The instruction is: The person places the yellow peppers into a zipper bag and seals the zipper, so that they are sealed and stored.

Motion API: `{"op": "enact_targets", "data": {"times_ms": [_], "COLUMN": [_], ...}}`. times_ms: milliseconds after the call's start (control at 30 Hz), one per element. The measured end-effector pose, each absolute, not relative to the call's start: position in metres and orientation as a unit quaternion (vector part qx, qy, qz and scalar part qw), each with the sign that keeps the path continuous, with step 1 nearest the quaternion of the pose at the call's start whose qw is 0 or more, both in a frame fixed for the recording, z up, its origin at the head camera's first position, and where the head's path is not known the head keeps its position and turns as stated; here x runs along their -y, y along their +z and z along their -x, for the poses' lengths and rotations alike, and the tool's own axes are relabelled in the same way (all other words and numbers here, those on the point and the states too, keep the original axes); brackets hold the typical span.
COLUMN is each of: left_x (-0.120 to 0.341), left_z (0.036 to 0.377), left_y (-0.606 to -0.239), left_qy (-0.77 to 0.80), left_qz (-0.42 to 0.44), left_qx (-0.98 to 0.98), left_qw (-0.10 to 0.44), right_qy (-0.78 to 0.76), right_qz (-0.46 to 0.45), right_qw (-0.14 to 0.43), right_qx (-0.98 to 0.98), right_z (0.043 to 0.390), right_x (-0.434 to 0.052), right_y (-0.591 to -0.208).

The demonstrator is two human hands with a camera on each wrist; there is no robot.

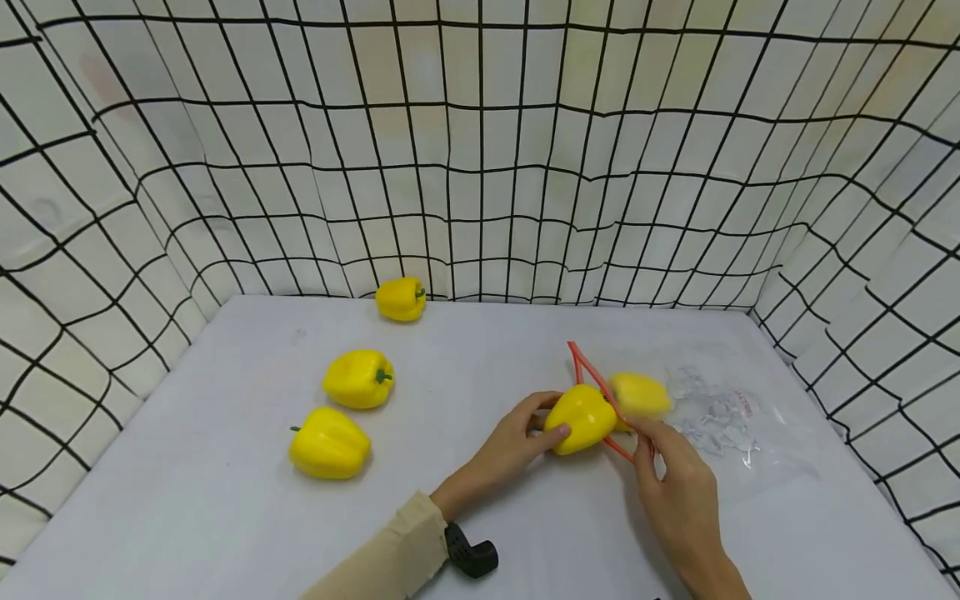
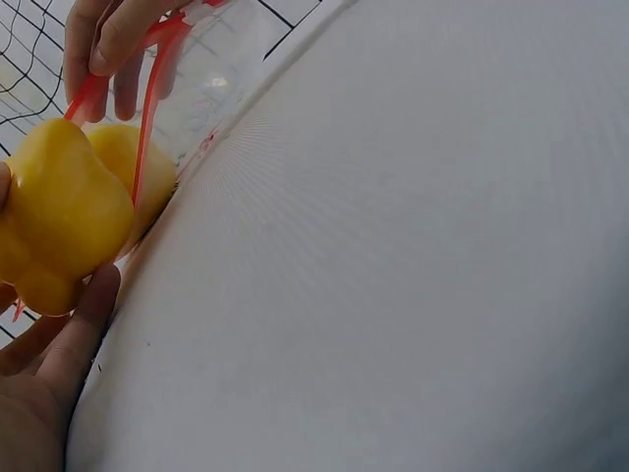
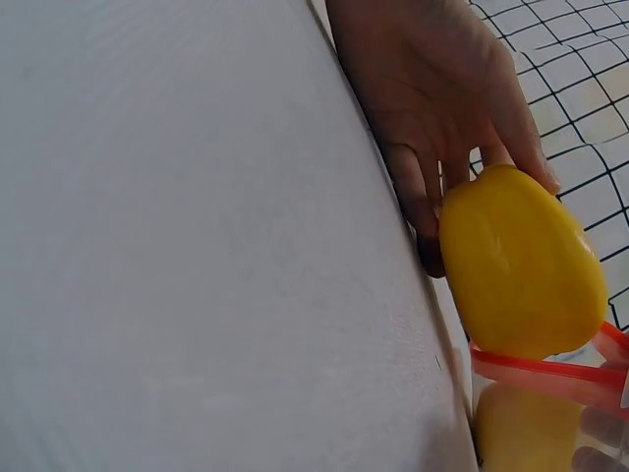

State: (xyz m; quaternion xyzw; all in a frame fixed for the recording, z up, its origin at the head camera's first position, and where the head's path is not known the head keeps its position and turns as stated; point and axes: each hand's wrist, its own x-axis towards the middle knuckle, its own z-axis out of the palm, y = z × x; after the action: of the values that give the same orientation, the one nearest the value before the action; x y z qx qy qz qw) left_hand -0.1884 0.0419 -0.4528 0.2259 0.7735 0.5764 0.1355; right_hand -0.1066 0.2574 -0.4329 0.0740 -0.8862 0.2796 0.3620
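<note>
Nearest to me is the left hand (image 1: pixel 501 454), coming out of a beige sleeve (image 1: pixel 390 554) with a black wrist mount (image 1: pixel 472 554) beside it. Its fingers and thumb are curled around a yellow pepper (image 1: pixel 581 417) and grip it from the left side. This held pepper rests on the white table (image 1: pixel 525 533), a little right of the middle, at the red-edged mouth of a clear plastic bag (image 1: pixel 712 412). Its long axis lies nearly flat, and the end away from the hand points to the right, into the bag opening. I cannot tell where its stem is.

The right hand (image 1: pixel 678 492) is just to the right of it. Its fingers pinch the red rim (image 1: pixel 600 392) of the bag and hold the mouth open. In the left wrist view the rim stands as a red loop around the pepper's far end.

Just behind the rim, a second pepper (image 1: pixel 641 393) is already inside the bag; it looks blurred. The bag lies crumpled on the table toward the right.

Further away, on the left half of the table, three more peppers lie apart: a near-left pepper (image 1: pixel 328 443), a middle pepper (image 1: pixel 360 379) with its green stem pointing right, and a far pepper (image 1: pixel 401 298) close to the back wall. So I count five yellow peppers and one bag.

Behind everything stands a white cloth with black grid lines (image 1: pixel 480 150).
</note>
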Motion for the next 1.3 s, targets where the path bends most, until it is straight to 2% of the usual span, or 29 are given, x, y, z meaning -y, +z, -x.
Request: {"op": "enact_targets", "data": {"times_ms": [233, 533, 1300], "left_x": [-0.0413, -0.0428, -0.0424], "left_z": [0.187, 0.1882, 0.1864], "left_y": [-0.4554, -0.4583, -0.4559], "left_qy": [0.608, 0.615, 0.657], "left_qz": [-0.221, -0.215, -0.261], "left_qx": [-0.756, -0.753, -0.701], "left_qw": [0.1, 0.089, 0.094], "right_qy": [0.278, 0.293, 0.294], "right_qz": [-0.075, -0.069, -0.079], "right_qw": [0.37, 0.356, 0.362], "right_qx": [0.883, 0.885, 0.881], "right_z": [0.1071, 0.1045, 0.1025], "right_x": [-0.2573, -0.2565, -0.2521], "right_y": [-0.4319, -0.4288, -0.4282]}}
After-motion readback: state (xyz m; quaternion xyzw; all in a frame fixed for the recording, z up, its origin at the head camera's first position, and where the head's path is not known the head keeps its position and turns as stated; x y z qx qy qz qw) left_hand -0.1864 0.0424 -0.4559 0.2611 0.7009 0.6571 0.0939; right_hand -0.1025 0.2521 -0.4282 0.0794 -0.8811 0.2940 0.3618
